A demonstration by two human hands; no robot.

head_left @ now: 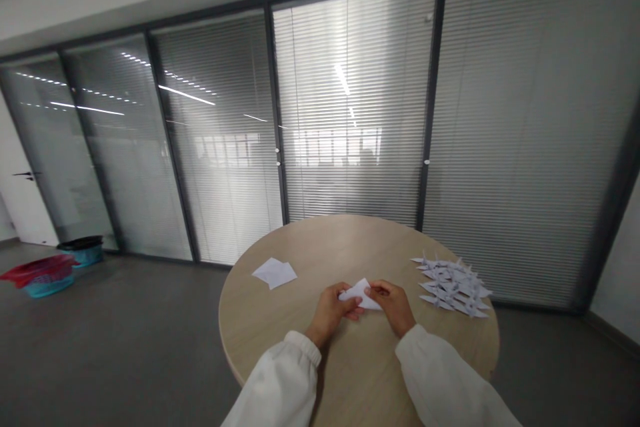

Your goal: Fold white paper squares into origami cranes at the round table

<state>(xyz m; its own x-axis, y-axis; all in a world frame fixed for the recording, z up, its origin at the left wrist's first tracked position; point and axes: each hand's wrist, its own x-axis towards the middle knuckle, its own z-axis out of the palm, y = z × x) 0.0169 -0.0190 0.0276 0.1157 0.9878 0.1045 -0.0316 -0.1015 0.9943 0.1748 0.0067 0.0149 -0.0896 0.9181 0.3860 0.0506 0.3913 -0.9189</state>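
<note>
Between my hands is a small piece of white paper (361, 293), partly folded, held above the round wooden table (345, 240). My left hand (331, 310) grips its left side, thumb on top and fingers beneath. On the right side, my right hand (393, 303) pinches the paper's edge with thumb and forefinger. Off to the left lie a few loose white paper sheets (275, 273), overlapping one another. Several folded white paper cranes (453, 285) stand in close rows at the table's right side. My fingers hide parts of the paper's edges.
On the floor at left are a blue basket with a red liner (43, 275) and another with a black liner (83, 251). Behind the table runs a glass partition with blinds (350, 107). A white door (25, 187) is at far left.
</note>
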